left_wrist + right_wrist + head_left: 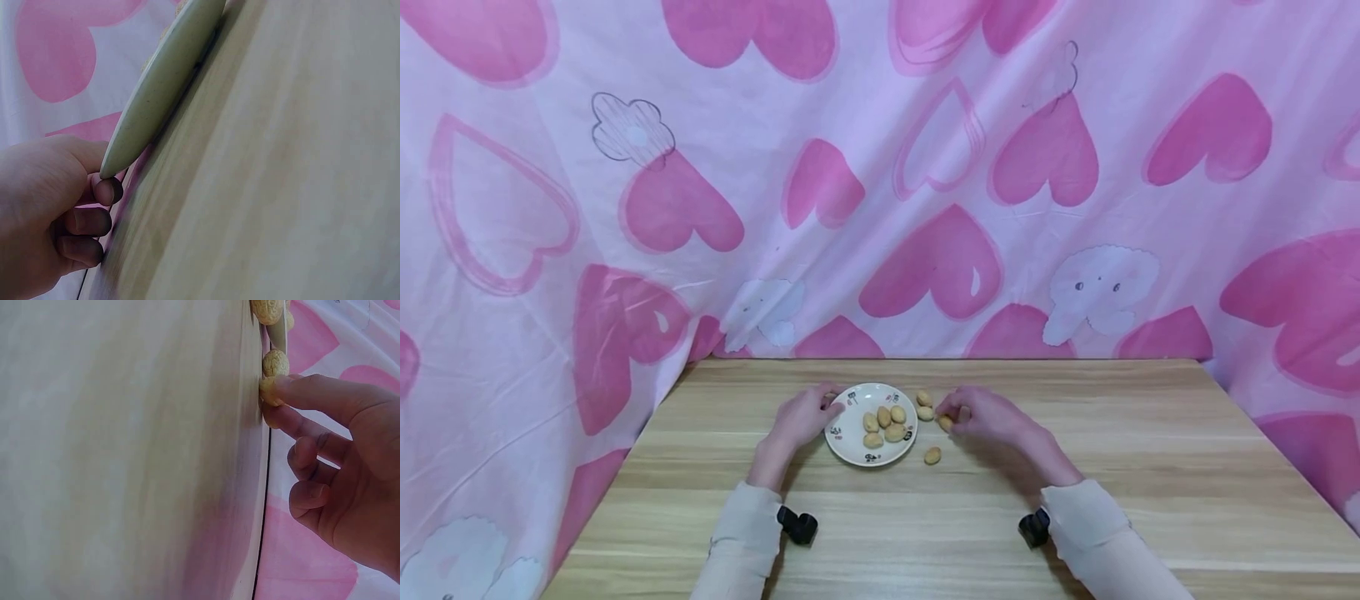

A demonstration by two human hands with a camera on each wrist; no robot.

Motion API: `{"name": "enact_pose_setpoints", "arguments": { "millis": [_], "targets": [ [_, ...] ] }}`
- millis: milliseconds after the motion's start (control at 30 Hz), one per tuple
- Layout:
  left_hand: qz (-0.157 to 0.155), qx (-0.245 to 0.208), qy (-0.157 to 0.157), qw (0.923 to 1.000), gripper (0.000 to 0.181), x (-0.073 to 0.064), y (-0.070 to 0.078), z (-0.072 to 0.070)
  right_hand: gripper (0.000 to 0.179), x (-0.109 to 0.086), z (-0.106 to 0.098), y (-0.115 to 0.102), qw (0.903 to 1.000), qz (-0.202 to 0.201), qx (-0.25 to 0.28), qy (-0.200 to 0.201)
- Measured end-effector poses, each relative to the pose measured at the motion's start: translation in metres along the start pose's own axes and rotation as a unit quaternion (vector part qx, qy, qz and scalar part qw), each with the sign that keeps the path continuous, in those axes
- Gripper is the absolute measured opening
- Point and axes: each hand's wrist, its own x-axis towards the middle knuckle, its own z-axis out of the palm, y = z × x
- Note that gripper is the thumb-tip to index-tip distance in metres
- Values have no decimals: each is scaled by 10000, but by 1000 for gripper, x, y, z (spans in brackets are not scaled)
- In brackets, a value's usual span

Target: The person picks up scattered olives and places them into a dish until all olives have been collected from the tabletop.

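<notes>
A round white plate (853, 450) with small printed figures stands on the table, several unshelled peanuts (894, 432) lying in it. My left hand (805, 414) pinches the plate's left rim, thumb on top and index finger beneath, as the left wrist view shows; its other fingers are curled below. To the right of the plate, my right hand (988, 414) pinches a peanut (270, 391) between thumb and index finger, close over the table. Two loose peanuts (924, 412) lie between that hand and the plate. Another single peanut (932, 456) is nearer the front.
The wooden table (895, 533) reaches back to a pink heart-patterned cloth (820, 267) hanging behind it and along both sides. Black wrist cameras (797, 526) sit at both sleeve cuffs.
</notes>
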Motion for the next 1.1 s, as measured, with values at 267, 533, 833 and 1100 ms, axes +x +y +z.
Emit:
{"name": "enact_pose_setpoints", "arguments": {
  "millis": [267, 533, 833, 1100],
  "targets": [
    [25, -12, 9, 10000, 29, 0, 2, 1, 32, 0, 0, -4, 9998, 138, -115, 66],
    [-10, -15, -30, 10000, 30, 0, 0, 1, 23, 1, 0, -6, 9995, 108, -261, 167],
    [-5, -5, -70, 10000, 32, 1, 1, -1, 21, 6, 3, -8, 9996, 214, -32, -154],
    [-35, -95, -133, 9999, 33, 1, -1, 0, 16, 10, 3, -13, 9993, 333, -129, -94]
  ]
}}
